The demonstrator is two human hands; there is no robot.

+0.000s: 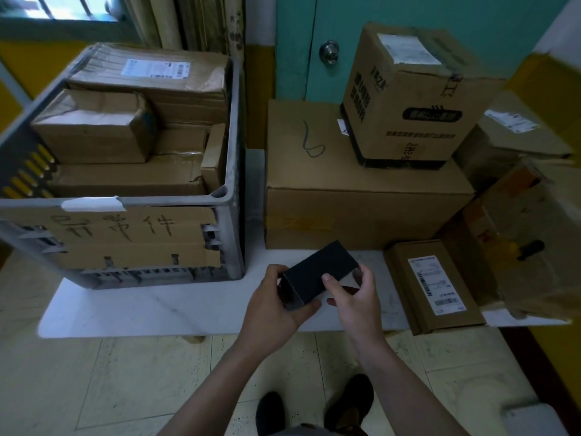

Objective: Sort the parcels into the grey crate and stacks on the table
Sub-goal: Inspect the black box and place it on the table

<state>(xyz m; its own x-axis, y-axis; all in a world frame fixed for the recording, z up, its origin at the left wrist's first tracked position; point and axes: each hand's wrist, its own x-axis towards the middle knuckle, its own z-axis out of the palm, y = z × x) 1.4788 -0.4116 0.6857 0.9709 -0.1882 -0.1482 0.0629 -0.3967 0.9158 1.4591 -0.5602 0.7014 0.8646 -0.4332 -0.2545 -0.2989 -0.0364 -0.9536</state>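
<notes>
A small black box [317, 273] hangs just above the white table's [188, 306] front edge, held between both hands. My left hand [276, 306] grips its near left end, thumb underneath. My right hand [352, 297] grips its right side, thumb on top. The grey crate [234, 171] stands at the left, filled with several brown cardboard parcels. To the right sits a large brown box [345, 196] with a printed carton [408, 99] stacked on it. A flat parcel [430, 286] with a white label lies at the front right.
More cardboard boxes [515, 133] and a clear-wrapped parcel [518, 240] crowd the table's right end. A teal door [330, 33] stands behind the stack. A cardboard sign with handwriting is taped on the crate's front. My shoes show on the tiled floor below.
</notes>
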